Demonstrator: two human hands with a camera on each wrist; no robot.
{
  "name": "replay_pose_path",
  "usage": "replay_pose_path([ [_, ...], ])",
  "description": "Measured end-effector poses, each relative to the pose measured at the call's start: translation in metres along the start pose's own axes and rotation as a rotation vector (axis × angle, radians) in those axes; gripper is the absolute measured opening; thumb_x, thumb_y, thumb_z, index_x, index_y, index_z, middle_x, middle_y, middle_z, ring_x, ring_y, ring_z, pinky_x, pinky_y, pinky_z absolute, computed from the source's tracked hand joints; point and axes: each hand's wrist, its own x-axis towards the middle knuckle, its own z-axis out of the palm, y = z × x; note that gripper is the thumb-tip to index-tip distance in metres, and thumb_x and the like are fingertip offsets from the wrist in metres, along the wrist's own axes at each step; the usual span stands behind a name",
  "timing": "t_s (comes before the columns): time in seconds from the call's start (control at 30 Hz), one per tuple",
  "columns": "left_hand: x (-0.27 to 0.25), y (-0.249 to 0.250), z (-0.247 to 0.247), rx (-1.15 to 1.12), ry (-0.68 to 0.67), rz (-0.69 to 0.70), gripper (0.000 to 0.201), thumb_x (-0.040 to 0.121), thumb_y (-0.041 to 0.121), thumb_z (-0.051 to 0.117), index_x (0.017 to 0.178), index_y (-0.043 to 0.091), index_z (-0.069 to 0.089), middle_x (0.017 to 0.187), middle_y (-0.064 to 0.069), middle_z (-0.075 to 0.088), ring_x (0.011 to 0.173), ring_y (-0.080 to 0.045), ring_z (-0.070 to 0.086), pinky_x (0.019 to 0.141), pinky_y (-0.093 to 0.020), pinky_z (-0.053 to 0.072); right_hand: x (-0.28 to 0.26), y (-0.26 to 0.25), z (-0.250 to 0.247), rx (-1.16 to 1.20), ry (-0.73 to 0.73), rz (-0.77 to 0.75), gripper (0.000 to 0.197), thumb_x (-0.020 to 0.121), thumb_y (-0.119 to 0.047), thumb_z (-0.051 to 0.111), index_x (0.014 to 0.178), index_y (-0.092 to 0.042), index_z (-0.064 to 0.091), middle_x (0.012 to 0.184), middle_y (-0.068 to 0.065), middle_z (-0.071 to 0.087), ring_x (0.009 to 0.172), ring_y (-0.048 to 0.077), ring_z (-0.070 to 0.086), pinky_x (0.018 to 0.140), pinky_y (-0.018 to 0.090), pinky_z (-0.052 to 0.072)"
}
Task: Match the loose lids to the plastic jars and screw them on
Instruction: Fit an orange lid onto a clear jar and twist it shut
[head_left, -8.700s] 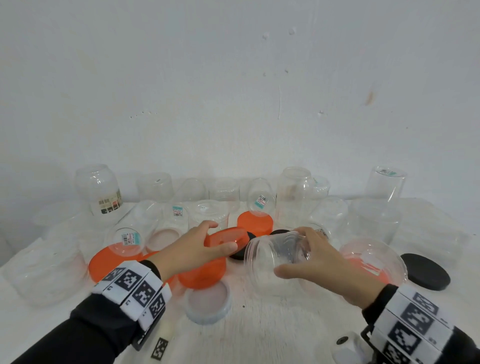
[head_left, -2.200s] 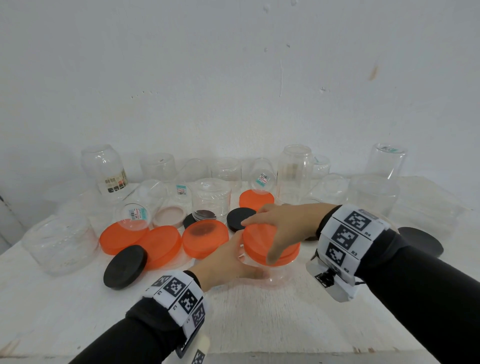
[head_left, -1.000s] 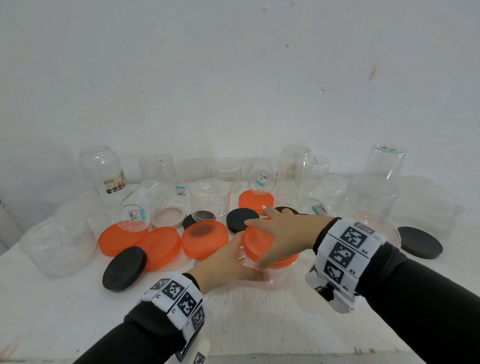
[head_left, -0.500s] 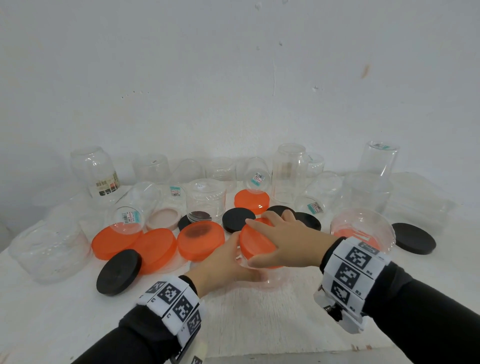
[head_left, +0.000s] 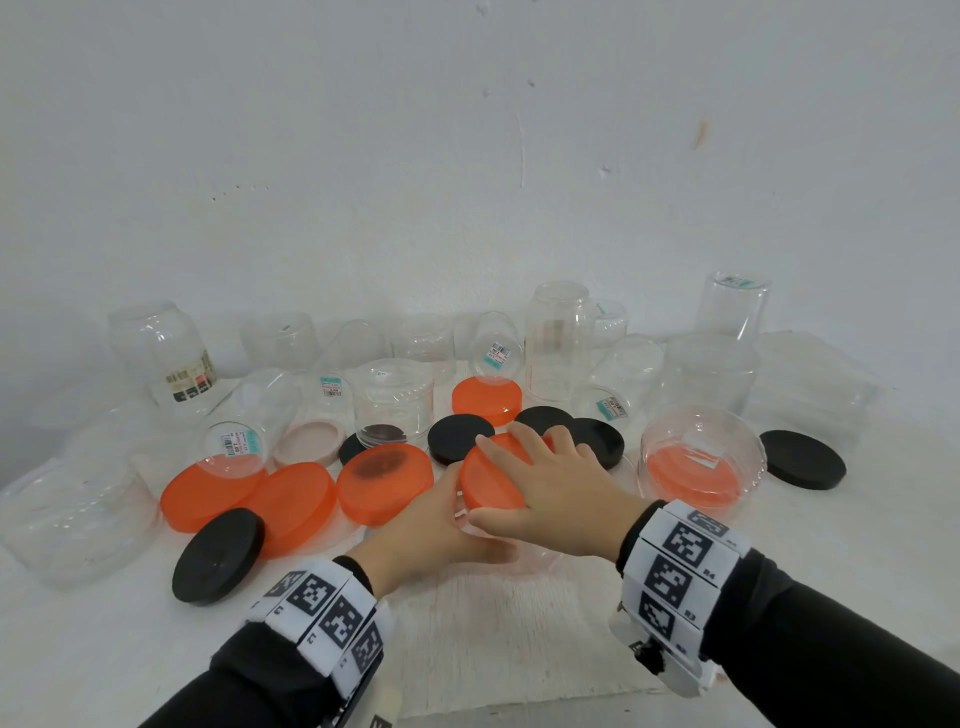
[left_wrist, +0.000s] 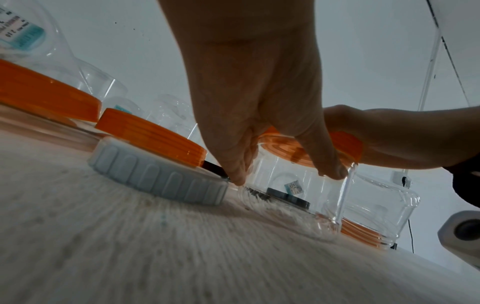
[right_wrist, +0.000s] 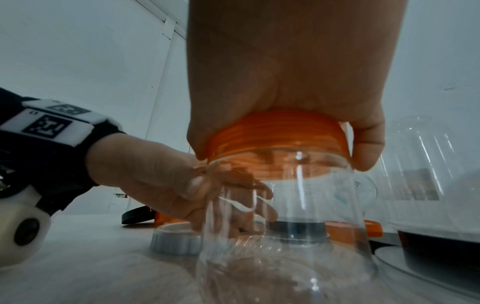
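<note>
A clear plastic jar (right_wrist: 285, 226) stands upright on the white table, mostly hidden under my hands in the head view. My left hand (head_left: 441, 525) grips its side wall, thumb and fingers wrapped round the jar (left_wrist: 298, 195). An orange lid (head_left: 493, 478) sits on the jar's mouth. My right hand (head_left: 535, 483) covers it from above, and its fingers and thumb curl down round the ribbed rim of the lid (right_wrist: 275, 139). The lid's threads overlap the jar's neck.
Several orange lids (head_left: 291, 504) and black lids (head_left: 218, 556) lie left of and behind the jar. A grey-white ribbed lid (left_wrist: 161, 179) sits beside my left hand. Upturned clear jars (head_left: 558, 338) line the wall. An inverted orange-lidded jar (head_left: 696, 457) stands right.
My right hand has turned on the orange lid and its forearm has swung from over the jar round to the right. The left hand has kept its hold on the jar.
</note>
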Motion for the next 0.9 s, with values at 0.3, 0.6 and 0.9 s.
replay_pose_path([
  [0.3, 0.001, -0.003, 0.000, -0.028, -0.029, 0.003, 0.103, 0.058, 0.035, 0.092, 0.134, 0.055, 0.025, 0.134, 0.023, 0.052, 0.124, 0.008, 0.048, 0.101, -0.014, 0.039, -0.015, 0.025, -0.039, 0.147, 0.066, -0.085, 0.071, 0.087, -0.061, 0.052, 0.149, -0.034, 0.028, 0.157, -0.005, 0.015, 0.144, 0.019, 0.006, 0.117, 0.044, 0.016],
  [0.6, 0.002, 0.004, 0.001, 0.032, -0.017, -0.031, 0.129, 0.064, 0.034, 0.089, 0.149, 0.043, -0.008, 0.134, 0.028, 0.029, 0.131, -0.002, 0.035, 0.104, -0.014, 0.036, -0.039, 0.105, -0.052, -0.074, -0.002, 0.377, 0.094, 0.068, -0.074, 0.061, 0.146, -0.046, 0.017, 0.157, -0.002, 0.008, 0.144, 0.030, 0.001, 0.110, 0.056, 0.017],
  [0.9, 0.002, 0.009, 0.002, 0.074, 0.014, -0.005, 0.131, 0.059, 0.047, 0.088, 0.150, 0.042, -0.005, 0.137, 0.022, 0.030, 0.127, -0.002, 0.038, 0.105, -0.018, 0.035, -0.045, 0.115, -0.034, -0.069, -0.077, 0.415, 0.109, 0.061, -0.065, 0.071, 0.146, -0.049, 0.005, 0.154, -0.004, 0.004, 0.140, 0.033, 0.010, 0.103, 0.055, 0.030],
])
